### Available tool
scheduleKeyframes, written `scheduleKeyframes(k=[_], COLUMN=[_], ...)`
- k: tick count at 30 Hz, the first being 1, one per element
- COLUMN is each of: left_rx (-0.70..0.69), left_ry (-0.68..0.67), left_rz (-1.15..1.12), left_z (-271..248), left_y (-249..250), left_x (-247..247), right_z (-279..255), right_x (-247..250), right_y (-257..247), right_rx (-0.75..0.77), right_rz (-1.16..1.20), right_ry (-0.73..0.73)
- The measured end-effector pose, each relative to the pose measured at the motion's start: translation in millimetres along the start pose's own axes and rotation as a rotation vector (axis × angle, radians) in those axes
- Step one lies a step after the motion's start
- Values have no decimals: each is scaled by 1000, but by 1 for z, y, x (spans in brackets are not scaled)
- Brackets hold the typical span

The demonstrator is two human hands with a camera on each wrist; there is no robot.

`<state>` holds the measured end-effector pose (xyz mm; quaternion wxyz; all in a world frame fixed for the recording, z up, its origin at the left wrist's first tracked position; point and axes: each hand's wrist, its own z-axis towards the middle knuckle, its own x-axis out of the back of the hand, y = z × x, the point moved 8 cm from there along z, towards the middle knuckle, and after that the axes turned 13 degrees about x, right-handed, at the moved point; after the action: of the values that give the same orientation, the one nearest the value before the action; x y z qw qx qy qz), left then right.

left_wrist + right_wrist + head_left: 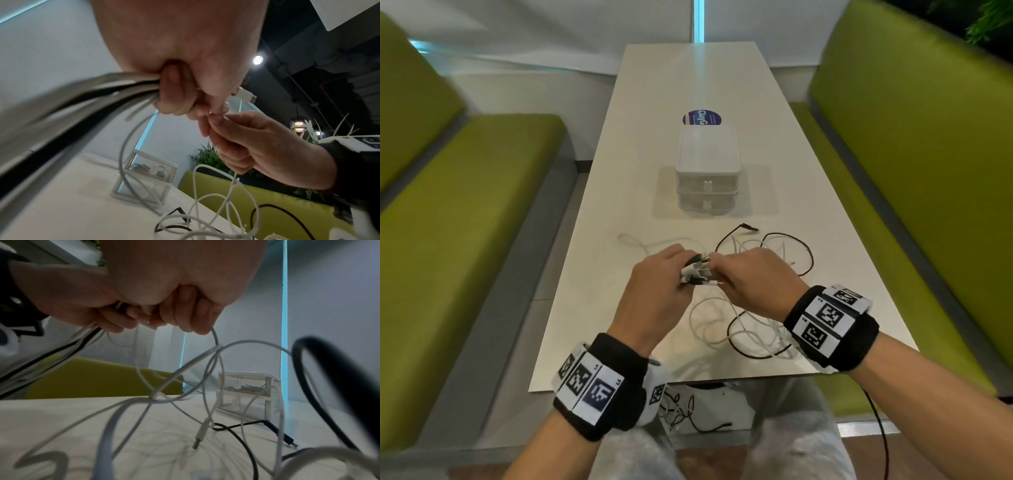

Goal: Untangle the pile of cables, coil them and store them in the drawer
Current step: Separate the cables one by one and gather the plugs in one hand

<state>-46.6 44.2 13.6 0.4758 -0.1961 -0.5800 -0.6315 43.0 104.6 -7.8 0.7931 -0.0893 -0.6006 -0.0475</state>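
A tangle of white and black cables [753, 329] lies on the near end of the white table [688, 85]. My left hand [664, 277] grips a bundle of white and black cable ends [697, 272] above the table; the same bundle [115, 91] shows in its fist. My right hand [751, 277] meets it from the right and pinches a thin white cable [214, 337] that hangs down into the tangle. A white connector [202, 434] dangles below. The small clear drawer unit [707, 171] stands beyond, both drawers closed, cables visible in the upper one [152, 168].
Green benches flank the table, left [465, 205] and right [911, 154]. A round blue sticker [702, 118] lies behind the drawer unit. A black cable end [748, 228] lies in front of the unit. More cables hang below the table edge [681, 411].
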Motion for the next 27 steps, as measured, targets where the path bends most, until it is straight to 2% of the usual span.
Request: scheduleKeyframes(k=[5,9,13,17,21,24,27], left_rx=[-16,59,181,166,157,82,138], left_ry=[126,441,632,659,695,724,792], left_rz=[-98,-250,-452,-624,-956,-1001,-1080], left_z=[-3,-5,-9,-16,-26,-32,-34], left_y=[-3,-22,-43,-39,-29,-15,-19], left_x=[23,70,99,107,120,137,148], right_z=[-4,-18,-23,-21,-14,-8,-5], right_x=[-1,-13,-26,-23,-20,-22,-25], right_y=[4,33,66,79,79,81,83], right_rx=[-34,-185,-316,-384,-418,-384,-399], right_rz=[57,172,194,217,214,191,167], right_ry=[-28,-62,-116,-139,-200,-180,-189])
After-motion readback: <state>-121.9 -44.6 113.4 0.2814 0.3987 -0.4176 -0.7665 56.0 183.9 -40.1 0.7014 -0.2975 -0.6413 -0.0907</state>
